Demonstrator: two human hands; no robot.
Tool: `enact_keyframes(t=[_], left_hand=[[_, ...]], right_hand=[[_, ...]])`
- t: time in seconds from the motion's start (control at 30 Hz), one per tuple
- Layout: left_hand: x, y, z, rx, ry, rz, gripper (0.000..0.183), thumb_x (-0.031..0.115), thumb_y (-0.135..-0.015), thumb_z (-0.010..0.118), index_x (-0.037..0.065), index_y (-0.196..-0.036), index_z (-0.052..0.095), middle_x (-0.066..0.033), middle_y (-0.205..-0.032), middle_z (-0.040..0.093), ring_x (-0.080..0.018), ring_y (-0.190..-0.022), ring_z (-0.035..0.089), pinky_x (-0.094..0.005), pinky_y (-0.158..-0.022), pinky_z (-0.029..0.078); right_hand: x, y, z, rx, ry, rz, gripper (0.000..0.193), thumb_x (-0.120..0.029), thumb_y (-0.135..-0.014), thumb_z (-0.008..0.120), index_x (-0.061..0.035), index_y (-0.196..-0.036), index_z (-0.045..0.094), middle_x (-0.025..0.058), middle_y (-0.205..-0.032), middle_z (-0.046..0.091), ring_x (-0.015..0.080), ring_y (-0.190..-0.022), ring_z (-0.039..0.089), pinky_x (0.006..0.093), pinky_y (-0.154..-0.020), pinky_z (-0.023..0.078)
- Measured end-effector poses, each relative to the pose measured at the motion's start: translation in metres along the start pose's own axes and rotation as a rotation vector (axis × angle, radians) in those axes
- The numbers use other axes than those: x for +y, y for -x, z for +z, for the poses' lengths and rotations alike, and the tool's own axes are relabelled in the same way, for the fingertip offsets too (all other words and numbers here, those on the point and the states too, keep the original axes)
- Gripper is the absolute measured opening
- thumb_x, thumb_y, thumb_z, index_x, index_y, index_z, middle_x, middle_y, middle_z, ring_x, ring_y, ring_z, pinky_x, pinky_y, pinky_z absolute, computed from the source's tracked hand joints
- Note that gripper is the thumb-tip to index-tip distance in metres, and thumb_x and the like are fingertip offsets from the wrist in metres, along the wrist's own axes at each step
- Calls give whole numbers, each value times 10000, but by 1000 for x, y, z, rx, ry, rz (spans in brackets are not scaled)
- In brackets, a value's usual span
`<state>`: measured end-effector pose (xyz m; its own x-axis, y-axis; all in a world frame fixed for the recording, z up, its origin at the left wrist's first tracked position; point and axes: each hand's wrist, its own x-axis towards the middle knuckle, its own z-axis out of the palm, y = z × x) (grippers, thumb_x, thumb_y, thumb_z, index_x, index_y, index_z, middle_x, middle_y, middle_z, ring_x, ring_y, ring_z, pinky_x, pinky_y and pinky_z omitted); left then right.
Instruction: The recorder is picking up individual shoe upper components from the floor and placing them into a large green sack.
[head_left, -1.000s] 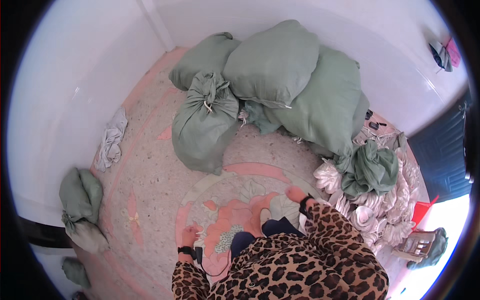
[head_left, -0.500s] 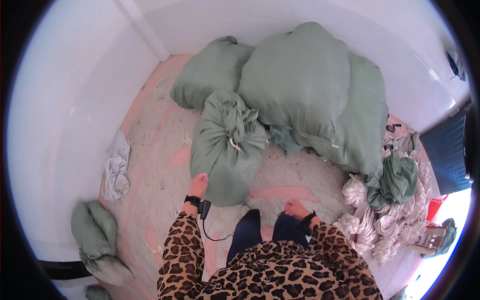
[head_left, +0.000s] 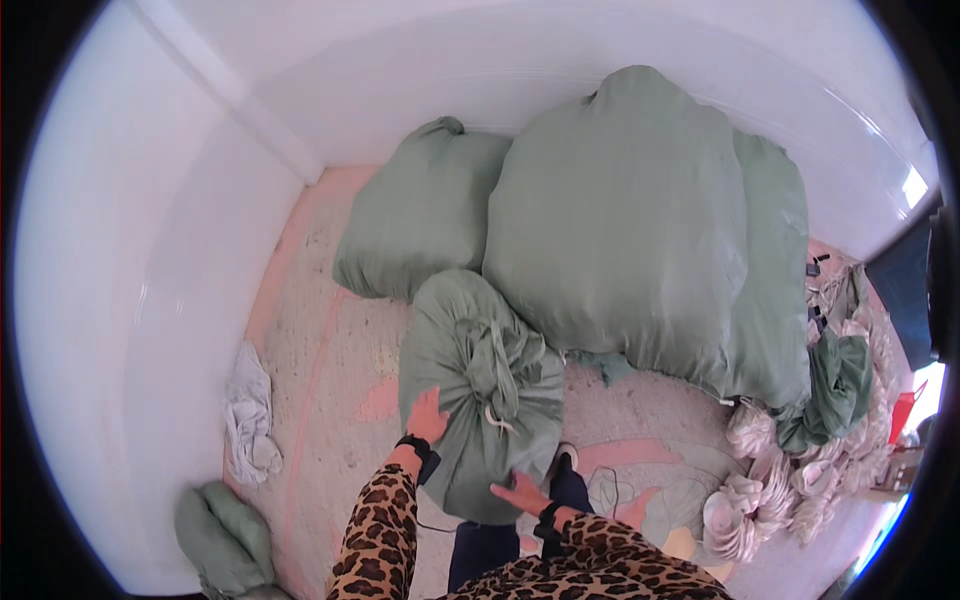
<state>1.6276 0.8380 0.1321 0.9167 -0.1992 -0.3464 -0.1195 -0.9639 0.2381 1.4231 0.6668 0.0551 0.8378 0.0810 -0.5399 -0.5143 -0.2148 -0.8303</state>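
Note:
A stuffed green cloth sack (head_left: pixel 460 460) stands on the floor just in front of my legs. Its gathered neck is knotted on top, and a short white cord end pokes out beside the knot. My left hand (head_left: pixel 428 415) lies against the sack's left side with the fingers stretched out. On the sack's near right side is my right hand (head_left: pixel 522 494), fingers apart and pointing left, at or just above the cloth. Neither hand has gathered any of the fabric. Both wrists wear black bands.
Behind the sack, a smaller full sack (head_left: pixel 425 215) and a very large one (head_left: pixel 615 225) lean by the white wall. At right lie a crumpled green cloth (head_left: pixel 840 390) and bundles of pale strips (head_left: pixel 745 510). Left are a white cloth (head_left: pixel 250 415) and a folded green bundle (head_left: pixel 225 535).
Both hands have moved forward to the knotted sack; the right came from beside my leg, its fingers opening. My view has shifted, so the sacks appear lower, and my right foot has stepped forward.

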Motion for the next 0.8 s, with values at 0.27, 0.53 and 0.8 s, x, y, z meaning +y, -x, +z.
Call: enact_keyframes(t=[0.27, 0.53, 0.8], left_hand=[[6, -67, 1, -12, -190, 194, 681, 360, -642, 650, 86, -1190, 353, -88, -1185, 394, -293, -1093, 366, -454, -817, 382], [-21, -97, 27, -151, -317, 722, 323, 282, -698, 579, 62, -931, 539, -129, -910, 554, -308, -911, 493, -408, -699, 432], [-52, -64, 0, -242, -60, 638, 467, 331, -683, 592, 21, -1001, 446, -195, -861, 569, -344, -833, 538, -426, -690, 427]], right_hand=[[-31, -5, 20, 411, 159, 38, 434, -367, -699, 603, 42, -810, 510, 192, -857, 493, 352, -818, 477, 397, -687, 397], [-40, 5, 63, 1055, -269, 95, 233, -178, -818, 445, 17, -693, 417, 209, -617, 417, 330, -584, 381, 360, -557, 349], [-28, 31, 98, 1098, -553, 159, 357, -305, -798, 486, 37, -695, 485, 176, -607, 473, 313, -562, 373, 350, -559, 353]])
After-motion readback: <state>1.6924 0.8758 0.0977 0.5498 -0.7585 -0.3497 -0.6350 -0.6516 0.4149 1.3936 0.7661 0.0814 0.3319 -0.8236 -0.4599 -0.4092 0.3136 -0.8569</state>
